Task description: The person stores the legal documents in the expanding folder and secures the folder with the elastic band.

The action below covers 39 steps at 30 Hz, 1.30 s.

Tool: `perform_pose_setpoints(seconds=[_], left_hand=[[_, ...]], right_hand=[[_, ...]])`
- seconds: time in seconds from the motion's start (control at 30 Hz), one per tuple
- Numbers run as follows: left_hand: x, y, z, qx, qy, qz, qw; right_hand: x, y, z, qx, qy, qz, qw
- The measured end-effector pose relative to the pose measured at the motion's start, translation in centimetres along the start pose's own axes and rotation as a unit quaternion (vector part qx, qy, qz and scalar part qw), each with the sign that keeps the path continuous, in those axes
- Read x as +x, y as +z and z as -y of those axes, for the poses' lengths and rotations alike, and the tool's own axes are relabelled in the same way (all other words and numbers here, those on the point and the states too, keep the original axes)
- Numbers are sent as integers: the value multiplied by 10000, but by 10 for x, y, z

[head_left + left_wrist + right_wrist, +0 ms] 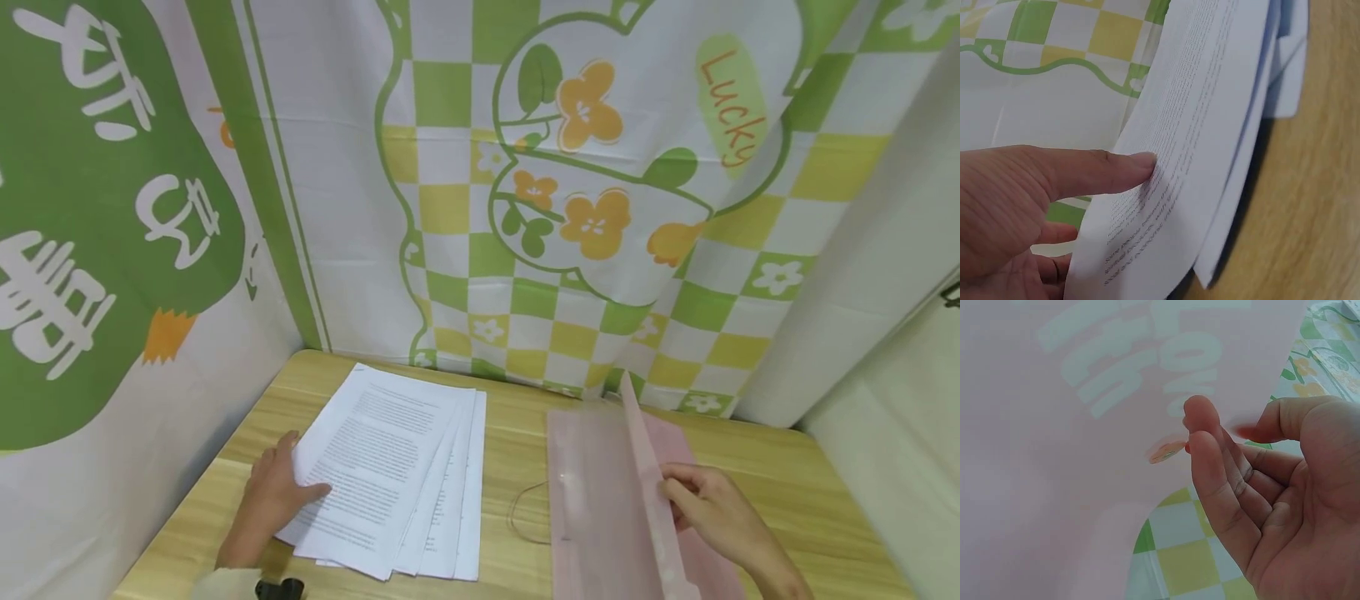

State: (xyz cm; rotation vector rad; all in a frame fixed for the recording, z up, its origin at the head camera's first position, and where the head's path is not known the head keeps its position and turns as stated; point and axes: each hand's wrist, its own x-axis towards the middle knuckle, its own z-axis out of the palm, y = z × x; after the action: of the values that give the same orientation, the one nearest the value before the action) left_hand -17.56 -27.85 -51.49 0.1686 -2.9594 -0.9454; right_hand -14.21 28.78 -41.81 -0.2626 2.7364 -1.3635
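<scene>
At the left, a stack of printed paper sheets (375, 467) lies slightly fanned on the table. My left hand (273, 492) grips its left edge, with the thumb (1125, 170) flat on the printed top sheet and the other fingers partly hidden behind the paper. In the left wrist view the sheets (1210, 125) bow upward at that edge. To the right, a translucent pink file folder (600, 500) lies with its cover raised. My right hand (712, 508) pinches the cover's edge between thumb and fingers. Pale lettering shows on the pink cover (1085, 487) in the right wrist view.
A thin elastic loop (517, 512) sticks out from the folder's left side onto the wood-grain table (517, 425). Patterned green, yellow and white cloth (442, 208) hangs along the back edge, with more cloth at both sides. A black strap piece (280, 589) sits by the left wrist.
</scene>
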Motion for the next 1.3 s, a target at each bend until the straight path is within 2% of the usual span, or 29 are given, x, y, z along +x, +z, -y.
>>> perform_pose_setpoints(seconds=[0.17, 0.37, 0.5, 0.6, 0.7, 0.87, 0.93, 1.07, 1.17, 1.3], left_hand=[[0, -7, 3, -147, 70, 94, 9998], [-1, -15, 10, -336, -116, 264, 9990], [-3, -21, 14, -610, -61, 352, 9975], [-7, -26, 14, -1042, 19, 378, 9938], [-12, -31, 14, -1764, -29, 483, 9831], [-18, -35, 15, -3052, -292, 700, 9493], [-19, -35, 14, -3380, -339, 692, 9380], [-21, -33, 10, -3818, -241, 719, 9211], [-20, -27, 5, -3911, -224, 688, 9175], [-17, -16, -3, -3906, -185, 556, 9187]], right_hand=[[0, -1, 0, 41, -34, 14, 10000], [0, -5, -2, 255, 109, 169, 9995], [0, -7, -2, 278, 234, 191, 9992], [0, -8, -3, 256, 247, 186, 9992], [0, -8, -2, 252, 249, 183, 9992], [0, -9, -2, 270, 399, 104, 9988], [-1, -9, -2, 257, 409, 76, 9988], [-1, -10, -3, 306, 424, 88, 9986], [0, -10, -4, 349, 419, 131, 9984], [-1, -10, -5, 364, 409, 137, 9984]])
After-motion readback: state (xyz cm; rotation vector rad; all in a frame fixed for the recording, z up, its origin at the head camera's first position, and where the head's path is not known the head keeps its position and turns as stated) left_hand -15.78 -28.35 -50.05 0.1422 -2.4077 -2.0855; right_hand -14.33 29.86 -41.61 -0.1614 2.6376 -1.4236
